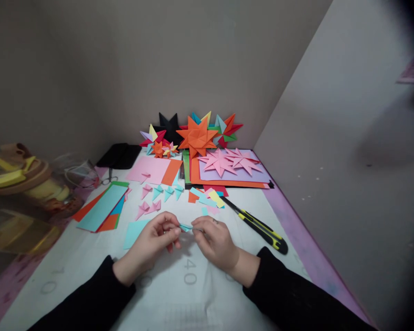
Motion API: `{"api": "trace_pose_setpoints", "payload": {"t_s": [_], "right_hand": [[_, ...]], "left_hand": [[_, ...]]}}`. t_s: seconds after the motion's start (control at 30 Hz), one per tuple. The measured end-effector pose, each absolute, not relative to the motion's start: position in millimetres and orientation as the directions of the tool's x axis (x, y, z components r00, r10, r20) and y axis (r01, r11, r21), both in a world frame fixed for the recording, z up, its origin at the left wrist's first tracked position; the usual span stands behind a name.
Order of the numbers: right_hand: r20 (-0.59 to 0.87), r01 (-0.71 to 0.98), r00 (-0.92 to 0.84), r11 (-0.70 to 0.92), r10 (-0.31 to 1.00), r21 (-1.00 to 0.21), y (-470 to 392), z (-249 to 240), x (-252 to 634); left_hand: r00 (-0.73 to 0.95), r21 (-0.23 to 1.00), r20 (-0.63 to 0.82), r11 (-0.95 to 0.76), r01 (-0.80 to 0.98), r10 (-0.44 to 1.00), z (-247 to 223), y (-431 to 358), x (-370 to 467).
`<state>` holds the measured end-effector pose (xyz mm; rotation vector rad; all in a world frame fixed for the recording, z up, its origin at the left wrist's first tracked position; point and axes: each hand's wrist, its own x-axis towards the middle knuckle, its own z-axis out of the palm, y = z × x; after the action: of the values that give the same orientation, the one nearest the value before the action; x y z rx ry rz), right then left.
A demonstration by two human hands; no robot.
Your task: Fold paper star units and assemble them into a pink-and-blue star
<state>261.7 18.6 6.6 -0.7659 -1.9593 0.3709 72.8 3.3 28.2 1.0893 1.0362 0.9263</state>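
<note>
Between my two hands is a small folded piece of light blue paper (185,227), raised a little over the white sheet. My left hand (160,233) pinches its left end with thumb and fingers. At the other end, the closed fingers of my right hand (215,240) grip it; a thin greyish edge shows by the right fingertips, too small to name. Just beyond lie several small folded paper units, among them a pink unit (143,209) and a light blue unit (168,193). A flat light blue paper (134,233) lies partly behind my left hand.
A black and yellow box cutter (255,224) lies to the right. Paper strips (105,207) are at left, near scissors (110,176) and a black pouch (120,155). Cut scraps (207,196) lie ahead. Finished stars, including an orange star (197,137), stand against the wall.
</note>
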Motion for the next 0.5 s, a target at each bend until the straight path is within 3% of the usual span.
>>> {"api": "trace_pose_setpoints", "payload": {"t_s": [0.27, 0.5], "right_hand": [[0.707, 0.328, -0.368, 0.796, 0.604, -0.509, 17.7, 6.8, 261.5], [0.719, 0.317, -0.399, 0.822, 0.568, -0.473, 16.5, 4.7, 261.4]], "left_hand": [[0.223, 0.975, -0.214, 0.223, -0.012, 0.951, 27.8, 2.9, 75.4], [0.200, 0.968, -0.223, 0.241, -0.070, 0.954, 24.4, 3.0, 76.3]]}}
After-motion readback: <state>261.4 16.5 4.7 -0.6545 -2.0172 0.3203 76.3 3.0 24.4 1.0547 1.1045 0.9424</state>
